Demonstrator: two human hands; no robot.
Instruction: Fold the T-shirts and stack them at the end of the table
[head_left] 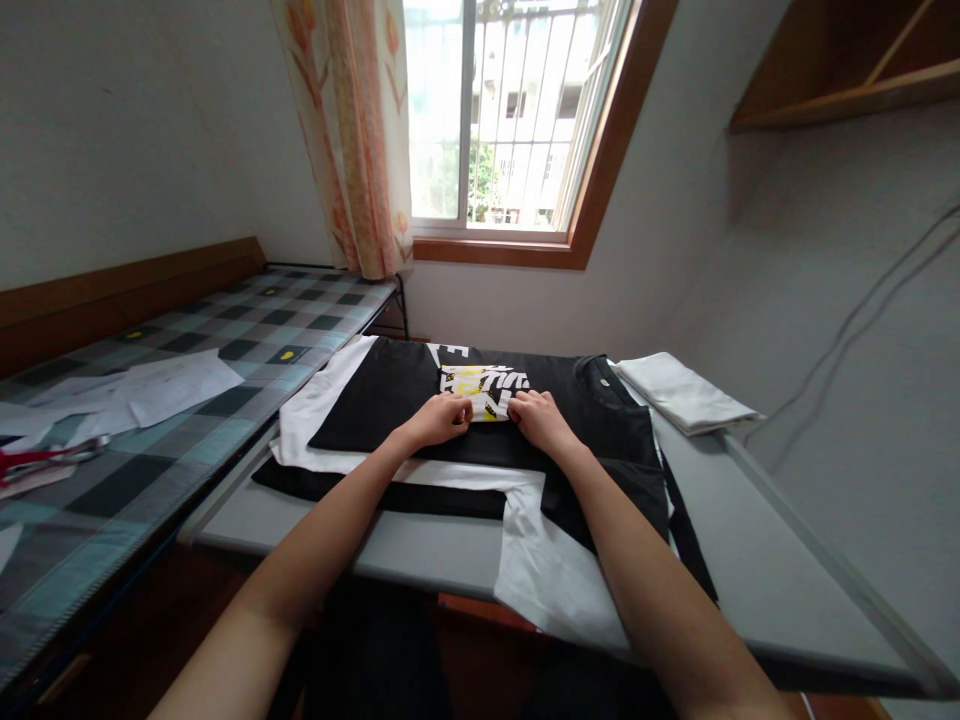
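Note:
A black T-shirt (pixel 382 400) with a white and yellow print lies spread on the table, its collar toward the right. My left hand (pixel 444 418) is closed, fingers curled on the shirt at the left side of the print. At the print's right side my right hand (pixel 538 420) is closed too, pinching the same cloth. Beneath the black shirt lies a white shirt (pixel 319 455), its sleeve drooping over the table's front edge. Another black garment (pixel 450 500) shows under the white one. Both hands hide part of the print.
The grey table (pixel 795 570) has a folded white cloth (pixel 682 390) at its right rear. To the left is a bed with a checked cover (pixel 247 320), papers (pixel 172 385) and red-handled scissors (pixel 45 460). Behind stand a barred window and a curtain (pixel 360 150).

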